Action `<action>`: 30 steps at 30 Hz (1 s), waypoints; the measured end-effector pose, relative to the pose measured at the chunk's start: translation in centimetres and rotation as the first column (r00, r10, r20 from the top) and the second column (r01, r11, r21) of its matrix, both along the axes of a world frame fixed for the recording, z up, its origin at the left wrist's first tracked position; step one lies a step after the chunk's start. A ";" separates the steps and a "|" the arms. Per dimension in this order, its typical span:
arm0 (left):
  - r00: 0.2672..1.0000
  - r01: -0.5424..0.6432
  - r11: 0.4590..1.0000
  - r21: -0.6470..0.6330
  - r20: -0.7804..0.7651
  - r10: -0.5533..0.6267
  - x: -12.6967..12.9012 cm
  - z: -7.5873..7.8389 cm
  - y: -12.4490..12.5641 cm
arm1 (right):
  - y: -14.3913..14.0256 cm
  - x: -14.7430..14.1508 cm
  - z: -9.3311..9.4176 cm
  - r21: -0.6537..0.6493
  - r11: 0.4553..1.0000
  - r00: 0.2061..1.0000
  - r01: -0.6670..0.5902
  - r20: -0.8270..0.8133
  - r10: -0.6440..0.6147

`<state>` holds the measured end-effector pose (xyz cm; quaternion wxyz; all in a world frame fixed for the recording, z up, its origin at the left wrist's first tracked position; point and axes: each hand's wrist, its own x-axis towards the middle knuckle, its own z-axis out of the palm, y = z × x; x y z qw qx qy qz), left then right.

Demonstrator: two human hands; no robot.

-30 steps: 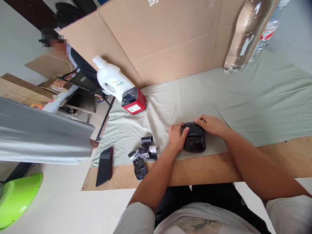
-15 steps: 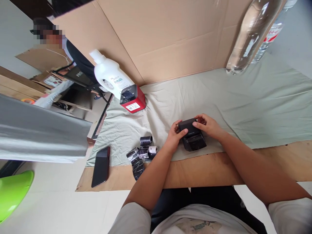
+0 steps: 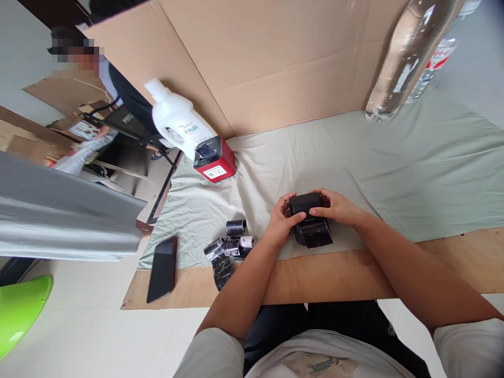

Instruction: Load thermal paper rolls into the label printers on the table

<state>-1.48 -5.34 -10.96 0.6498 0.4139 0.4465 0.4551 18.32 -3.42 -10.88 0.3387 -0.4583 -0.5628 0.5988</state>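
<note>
Between my two hands is a small black portable printer [image 3: 307, 202], near the front edge of the cloth-covered table. A short, shiny black flap or strip [image 3: 318, 236] sticks out of its near side; which one I cannot tell. My left hand [image 3: 284, 220] grips the left side, thumb on top. My right hand [image 3: 336, 206] holds the right side, its thumb also on the upper face and its other fingers partly hidden behind. Left of my left forearm lie several small rolls in shiny black wrapping [image 3: 235, 228], one with a white paper roll [image 3: 247, 241] showing.
A black phone [image 3: 162, 270] lies at the table's left front corner. Behind stand a red and black box-shaped device [image 3: 216, 163], a white jug [image 3: 179, 118] and a cardboard panel [image 3: 275, 63]. Clear bottles [image 3: 401, 68] stand back right. Another person [image 3: 126, 86] is at back left.
The printer has turned slightly and its front flap or strip hangs lower. My right hand has shifted down a little, its thumb closer to my left thumb.
</note>
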 end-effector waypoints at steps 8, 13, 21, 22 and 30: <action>0.938 -0.261 0.952 -0.162 0.191 0.290 0.1 -0.2 0.9 | -0.4 -0.6 -0.3 -0.191 0.981 0.970 -0.024 -0.244 -0.024; 0.913 -0.356 0.927 -0.115 0.169 0.372 0.0 -1.0 1.4 | -0.9 -1.0 -0.3 -0.250 0.966 0.969 -0.068 -0.249 0.003; 0.950 0.155 0.979 0.132 -0.294 -0.110 0.6 -1.8 -0.2 | 4.7 3.8 -0.6 -0.269 0.927 0.887 0.260 -0.314 -0.340; 0.865 0.322 0.934 0.155 -0.449 -0.224 0.6 -1.5 -0.5 | 6.2 5.5 -0.5 -0.254 0.902 0.866 0.350 -0.278 -0.415; 0.457 0.774 0.626 0.099 -0.772 -0.443 0.5 0.8 -1.0 | 14.6 18.1 0.8 0.011 0.578 0.573 0.816 0.119 -0.811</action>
